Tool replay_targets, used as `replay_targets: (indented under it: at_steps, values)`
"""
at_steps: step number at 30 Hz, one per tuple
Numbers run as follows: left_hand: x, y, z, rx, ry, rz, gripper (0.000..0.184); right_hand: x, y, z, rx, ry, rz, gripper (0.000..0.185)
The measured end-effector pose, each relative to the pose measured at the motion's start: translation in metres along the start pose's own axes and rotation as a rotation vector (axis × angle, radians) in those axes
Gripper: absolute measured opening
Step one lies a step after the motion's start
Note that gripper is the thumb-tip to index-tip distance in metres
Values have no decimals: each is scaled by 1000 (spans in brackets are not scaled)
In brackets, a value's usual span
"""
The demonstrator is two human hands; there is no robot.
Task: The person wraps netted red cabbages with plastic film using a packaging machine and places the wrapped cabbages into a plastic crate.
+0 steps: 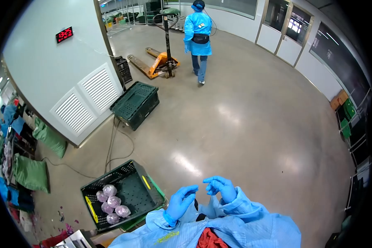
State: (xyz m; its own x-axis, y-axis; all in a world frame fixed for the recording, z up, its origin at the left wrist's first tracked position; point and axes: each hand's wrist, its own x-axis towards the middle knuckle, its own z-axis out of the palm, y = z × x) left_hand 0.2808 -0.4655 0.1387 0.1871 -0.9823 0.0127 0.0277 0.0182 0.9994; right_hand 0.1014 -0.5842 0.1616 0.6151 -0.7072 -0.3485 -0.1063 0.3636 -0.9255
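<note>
My left hand, in a blue glove, is raised in front of my body with its fingers slightly bent and apart from the thumb. My right hand, also gloved in blue, is up beside it, its index finger pointing left and the other fingers partly curled. Neither hand shows anything in it, and a small gap lies between them. Left of my left hand is a dark green crate with yellow handles. Several round purple things in clear wrap lie in its left part.
A lidded green crate stands by the wall panel, with cables on the floor. Farther off are an orange pallet jack and a person in a blue coat. Green sacks lie at the left; racks line the right.
</note>
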Motion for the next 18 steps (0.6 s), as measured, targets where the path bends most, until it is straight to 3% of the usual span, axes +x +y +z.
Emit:
replay_targets:
  at_steps: [4,7,11,14,18]
  values:
    - [79,22,5,-219,-124,-32,30,60,-26,-12,47,-69,-30,26]
    - [149,52,-11,-155,-96,56,31,121,-63,-34,46,-71,-65,26]
    - [250,120,-30,-332,28,210,50,211,-116,-76,-10,-59,-61,28]
    - [326,193,-33,-433,-296,416,48,262,-155,-105,-40,-63,-109,27]
    - [443,230,-13,-579,-702,642,47,328,-157,-158,131,24,-92,26]
